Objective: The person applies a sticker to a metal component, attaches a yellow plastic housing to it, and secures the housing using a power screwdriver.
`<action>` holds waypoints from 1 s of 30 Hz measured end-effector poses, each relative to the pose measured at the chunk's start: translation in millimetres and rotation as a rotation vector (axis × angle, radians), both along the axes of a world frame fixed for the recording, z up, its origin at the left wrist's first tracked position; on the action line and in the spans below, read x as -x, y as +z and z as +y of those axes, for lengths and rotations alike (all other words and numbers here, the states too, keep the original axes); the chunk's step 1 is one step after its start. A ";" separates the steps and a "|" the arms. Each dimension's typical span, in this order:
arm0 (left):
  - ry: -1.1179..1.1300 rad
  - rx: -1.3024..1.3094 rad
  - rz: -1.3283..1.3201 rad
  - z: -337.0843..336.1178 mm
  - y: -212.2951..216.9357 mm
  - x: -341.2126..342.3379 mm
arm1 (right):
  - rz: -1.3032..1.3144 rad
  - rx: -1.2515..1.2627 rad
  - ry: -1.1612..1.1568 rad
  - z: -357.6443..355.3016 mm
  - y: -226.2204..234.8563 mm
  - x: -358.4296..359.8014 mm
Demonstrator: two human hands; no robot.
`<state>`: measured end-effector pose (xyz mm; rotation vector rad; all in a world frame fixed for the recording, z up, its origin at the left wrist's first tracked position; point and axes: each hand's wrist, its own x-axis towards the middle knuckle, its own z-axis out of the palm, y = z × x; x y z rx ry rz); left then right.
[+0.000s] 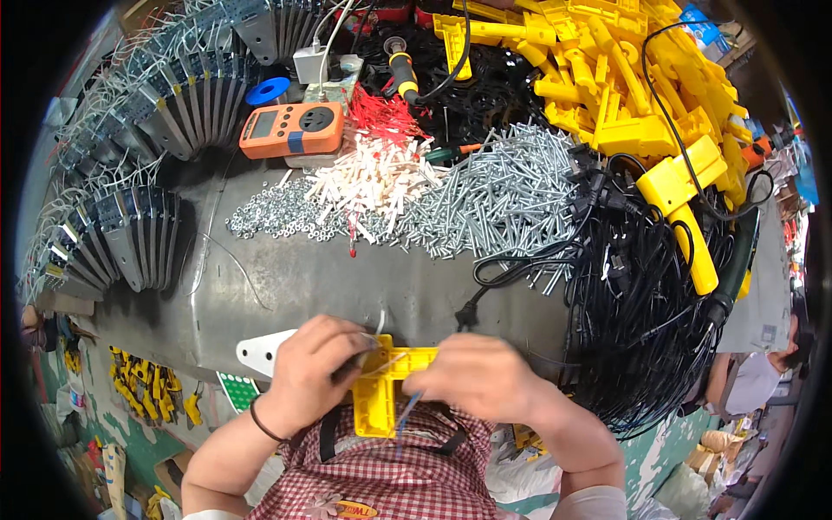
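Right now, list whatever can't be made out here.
All in the head view:
- Yellow casing: right end hidden behind the right hand.
- Thin bluish strand: motion blur; its kind is unclear.
- White plate: right end hidden behind the left hand.
- Yellow pile: cut off by the top edge.

**Head view: wide fisheye, looking down**

Worn on the head; faces forward and steeply down over the worktop point(347, 282). Left hand point(314, 368) and right hand point(481, 377) near, below centre; forearms point(582, 438) at lower edge. Straight edges bend toward rim.
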<state>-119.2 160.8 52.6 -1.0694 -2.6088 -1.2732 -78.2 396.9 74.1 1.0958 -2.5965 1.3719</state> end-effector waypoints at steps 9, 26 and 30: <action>0.195 -0.100 -0.340 -17.5 16.6 3.9 | -0.313 0.249 -0.444 -34.6 -2.6 28.5; 0.242 -0.600 -0.858 -21.1 18.9 6.2 | -0.303 0.189 -0.517 -56.1 0.9 25.8; 0.225 -0.451 -0.687 -20.2 17.7 4.8 | -0.233 0.132 -0.508 -54.8 3.4 25.8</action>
